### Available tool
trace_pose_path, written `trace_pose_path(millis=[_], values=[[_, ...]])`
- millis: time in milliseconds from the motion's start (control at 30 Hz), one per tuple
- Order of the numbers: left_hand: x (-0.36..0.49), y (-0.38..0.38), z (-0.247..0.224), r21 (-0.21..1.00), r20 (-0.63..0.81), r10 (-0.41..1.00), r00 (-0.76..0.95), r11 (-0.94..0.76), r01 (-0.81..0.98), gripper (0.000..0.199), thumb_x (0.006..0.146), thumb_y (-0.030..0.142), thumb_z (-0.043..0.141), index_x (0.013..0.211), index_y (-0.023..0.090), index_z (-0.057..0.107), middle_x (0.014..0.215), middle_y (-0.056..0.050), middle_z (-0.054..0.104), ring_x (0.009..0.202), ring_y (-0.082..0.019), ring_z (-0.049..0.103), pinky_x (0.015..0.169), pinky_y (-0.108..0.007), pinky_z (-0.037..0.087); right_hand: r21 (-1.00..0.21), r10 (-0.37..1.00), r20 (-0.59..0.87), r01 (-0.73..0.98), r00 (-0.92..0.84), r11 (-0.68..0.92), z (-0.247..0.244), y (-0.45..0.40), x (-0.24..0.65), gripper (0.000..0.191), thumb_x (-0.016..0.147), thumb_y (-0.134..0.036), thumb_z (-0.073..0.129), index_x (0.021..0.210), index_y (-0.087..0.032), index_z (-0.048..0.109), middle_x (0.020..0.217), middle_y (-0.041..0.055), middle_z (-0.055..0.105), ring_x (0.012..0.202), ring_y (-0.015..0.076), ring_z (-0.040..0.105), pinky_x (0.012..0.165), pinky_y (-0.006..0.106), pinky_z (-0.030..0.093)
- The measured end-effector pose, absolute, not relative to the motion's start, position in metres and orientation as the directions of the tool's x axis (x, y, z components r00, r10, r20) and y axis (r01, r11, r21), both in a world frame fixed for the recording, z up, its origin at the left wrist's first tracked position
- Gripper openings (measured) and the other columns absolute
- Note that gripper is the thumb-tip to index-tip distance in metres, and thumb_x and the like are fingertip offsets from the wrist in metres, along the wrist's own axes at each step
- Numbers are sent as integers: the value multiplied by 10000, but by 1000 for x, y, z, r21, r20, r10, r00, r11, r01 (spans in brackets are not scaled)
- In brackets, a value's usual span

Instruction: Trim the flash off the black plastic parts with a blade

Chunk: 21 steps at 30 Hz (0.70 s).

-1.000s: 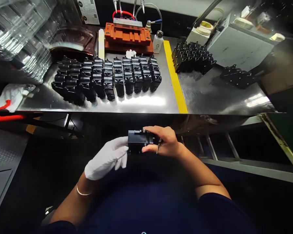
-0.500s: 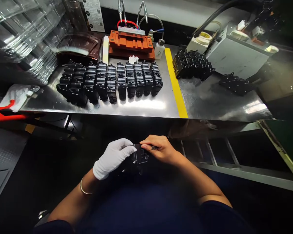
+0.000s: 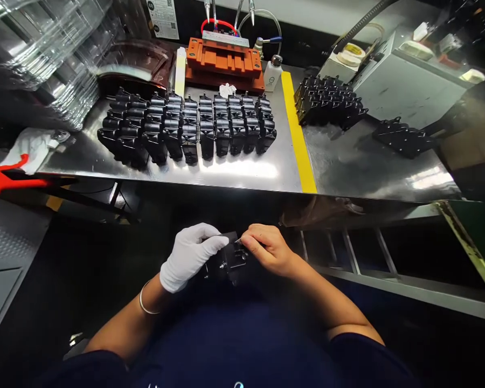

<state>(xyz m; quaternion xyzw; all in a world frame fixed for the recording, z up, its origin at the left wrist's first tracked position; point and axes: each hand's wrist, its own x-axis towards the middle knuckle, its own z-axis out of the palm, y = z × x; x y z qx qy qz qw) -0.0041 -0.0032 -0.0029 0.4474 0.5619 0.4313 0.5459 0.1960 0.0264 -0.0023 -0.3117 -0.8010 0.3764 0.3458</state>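
My left hand (image 3: 194, 253), in a white glove, pinches a black plastic part (image 3: 235, 256) by its upper left side, in front of my body and below the bench edge. My bare right hand (image 3: 269, 248) is closed at the part's upper right. Between its thumb and fingers it grips a thin tool whose narrow tip reaches the part; most of the tool is hidden by the fingers. The lower end of the part blends into the dark clothing behind it.
Rows of black parts (image 3: 189, 129) stand on the metal bench (image 3: 242, 180) behind an orange fixture (image 3: 224, 62). Right of the yellow tape (image 3: 299, 134) are more black parts (image 3: 327, 102) and a grey box (image 3: 408, 81). A red object (image 3: 8, 180) juts in at left.
The view has shifted a little. The black part is tilted differently in my left hand. My right hand's fingers have turned, and the thin tip now points at the part.
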Motion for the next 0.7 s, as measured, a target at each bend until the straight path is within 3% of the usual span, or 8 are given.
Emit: trace_pose_path(millis=[133,367,700], values=[[-3,-3,-3,974,-222,975,-7,222,36,249,661,378,751,572,168,650,528,17,552,501,-97,453,482,-210,379,-782,759,387,250,-524,571,-4,25,193,268,949,-220,484,719,-158,606,594,9,567,543,107,497,535,237,400],[0,-3,0,967,-254,967,-32,255,28,261,642,388,760,563,166,647,514,21,540,488,-93,435,470,-212,370,-795,760,331,268,-559,544,-1,27,195,309,962,-261,467,707,-163,611,591,15,590,540,111,524,535,234,421],[0,-2,2,965,-261,965,-5,261,14,257,631,378,774,569,163,646,512,21,540,484,-92,442,460,-207,364,-788,759,370,253,-535,562,-3,25,195,281,952,-224,484,714,-155,618,592,12,585,520,95,516,504,214,412]])
